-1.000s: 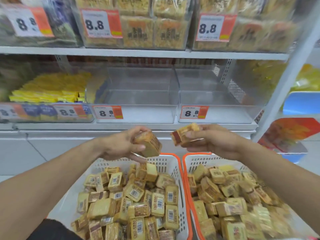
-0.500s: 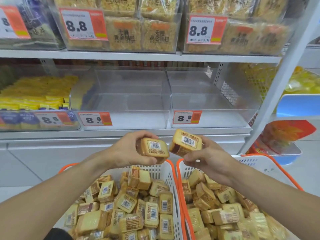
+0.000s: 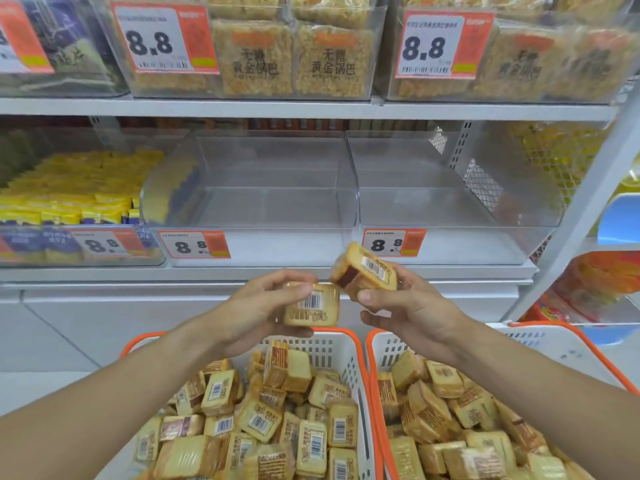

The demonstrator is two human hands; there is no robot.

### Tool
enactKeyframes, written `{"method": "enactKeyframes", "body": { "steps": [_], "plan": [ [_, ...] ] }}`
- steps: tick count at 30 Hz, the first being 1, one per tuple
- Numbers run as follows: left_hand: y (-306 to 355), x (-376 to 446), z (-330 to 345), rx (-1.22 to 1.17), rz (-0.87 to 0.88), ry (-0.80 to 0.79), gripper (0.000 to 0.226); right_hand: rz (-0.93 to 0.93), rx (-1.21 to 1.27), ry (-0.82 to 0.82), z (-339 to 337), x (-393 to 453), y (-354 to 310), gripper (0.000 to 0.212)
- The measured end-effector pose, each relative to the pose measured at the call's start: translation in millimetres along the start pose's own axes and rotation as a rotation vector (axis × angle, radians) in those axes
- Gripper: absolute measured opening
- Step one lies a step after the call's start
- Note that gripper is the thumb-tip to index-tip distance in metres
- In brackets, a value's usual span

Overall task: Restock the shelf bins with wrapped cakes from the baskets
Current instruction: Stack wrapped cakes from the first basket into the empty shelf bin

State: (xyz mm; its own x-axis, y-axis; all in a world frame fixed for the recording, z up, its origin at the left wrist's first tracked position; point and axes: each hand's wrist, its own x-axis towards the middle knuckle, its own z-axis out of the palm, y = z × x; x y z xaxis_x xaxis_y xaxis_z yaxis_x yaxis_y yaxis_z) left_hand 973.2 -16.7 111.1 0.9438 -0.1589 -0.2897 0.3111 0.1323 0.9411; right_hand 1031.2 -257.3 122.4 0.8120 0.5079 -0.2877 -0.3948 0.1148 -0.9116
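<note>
My left hand (image 3: 258, 310) grips a wrapped cake (image 3: 311, 306), barcode side facing me. My right hand (image 3: 408, 306) grips another wrapped cake (image 3: 365, 270), tilted and slightly higher. Both cakes are held side by side in front of the shelf edge, above two white baskets with orange rims. The left basket (image 3: 341, 348) and the right basket (image 3: 540, 341) are each piled with several wrapped cakes. Straight ahead on the middle shelf stand two clear bins, the left bin (image 3: 249, 244) and the right bin (image 3: 467, 244), both with nothing inside.
A bin of yellow packets (image 3: 69, 192) fills the shelf's left. The upper shelf (image 3: 311, 107) holds bins of rice-crisp packs with 8.8 price tags. A white shelf upright (image 3: 588, 188) slants at the right, with colourful goods beyond it.
The view has shifted so the shelf sits a little more to the left. Both hands stay together holding their cakes; the right cake has tipped up and the left cake has turned barcode-forward.
</note>
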Motion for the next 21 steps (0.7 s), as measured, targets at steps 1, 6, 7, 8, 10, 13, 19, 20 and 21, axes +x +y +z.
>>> {"method": "enactKeyframes", "body": {
  "steps": [1, 6, 7, 8, 10, 13, 19, 20, 21],
  "plan": [
    [-1.9, 2.7, 2.4, 0.014, -0.003, 0.113, 0.044, -0.001, -0.005, 0.017, 2.6, 2.4, -0.4, 0.070],
    [-18.5, 14.1, -0.6, 0.258, -0.115, 0.554, 0.041, 0.027, -0.212, 0.021, 22.8, 1.8, -5.3, 0.068],
    [-19.7, 15.4, -2.3, 0.302, -0.109, 0.581, 0.041, 0.050, -0.263, -0.002, 25.4, 0.8, -5.4, 0.066],
    [-19.5, 16.4, -3.7, 0.368, -0.086, 0.605, 0.040, 0.072, -0.306, -0.027, 27.7, -0.3, -5.2, 0.064],
    [-21.1, 21.2, -7.4, 0.458, -0.037, 0.640, 0.038, 0.087, -0.385, -0.055, 29.5, -1.7, -2.1, 0.058],
    [-21.6, 24.1, -4.4, 0.241, -0.125, 0.576, 0.034, 0.024, -0.589, 0.034, 28.8, 0.4, 3.3, 0.055],
    [-16.9, 29.9, 9.5, -0.098, -0.188, 0.399, 0.025, -0.304, -0.829, 0.126, 17.3, 0.4, 10.9, 0.047],
    [-17.4, 30.6, 11.1, -0.083, -0.199, 0.376, 0.023, -0.362, -0.901, 0.117, 14.5, 0.8, 12.1, 0.052],
    [-18.1, 31.0, 13.1, -0.065, -0.204, 0.358, 0.020, -0.420, -0.965, 0.108, 12.3, 1.5, 12.9, 0.058]
  ]
}}
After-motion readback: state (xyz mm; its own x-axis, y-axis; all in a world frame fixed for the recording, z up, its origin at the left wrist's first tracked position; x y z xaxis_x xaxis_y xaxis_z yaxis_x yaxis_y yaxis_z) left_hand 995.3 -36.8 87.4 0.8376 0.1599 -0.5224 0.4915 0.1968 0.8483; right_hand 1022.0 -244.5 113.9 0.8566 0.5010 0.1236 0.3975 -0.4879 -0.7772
